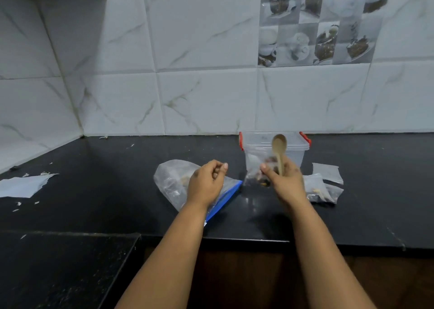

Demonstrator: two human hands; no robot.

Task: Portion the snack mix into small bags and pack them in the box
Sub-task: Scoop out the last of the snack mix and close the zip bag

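A: Right hand first. Fingers wrapped round the spoon handle, bowl pointing up. The same hand looks to be pinching a small bag with mix in it; blurred, so the bag grip is a guess.

B: Why spoon upright?

A: Probably parked out of the way while the bag gets handled. Bowl looks empty.

B: Left hand?

A: Loosely curled, thumb out, nothing seen in it. It hovers above the big bag. Can't tell if the heel touches the plastic.

B: Take the box as marker. Where does everything sit?

A: Box stands at the back, near the wall, lid off, red clips out at each side. Small bag hangs right in front of it, so close that I can't tell what, if anything, is inside the box. Big bag, blue strip on its edge, lies left of the box and nearer the counter edge. Some mix is still in it.

B: And to the right?

A: Three or so small bags, right of the box, lying flat. At least one holds dark mix; the farthest looks unfilled. Likely staged there within reach.

B: Anything else?

A: Torn paper and scraps, far left of the box.

B: Stage?

A: Mid-portioning, I'd judge. Packing looks barely begun.
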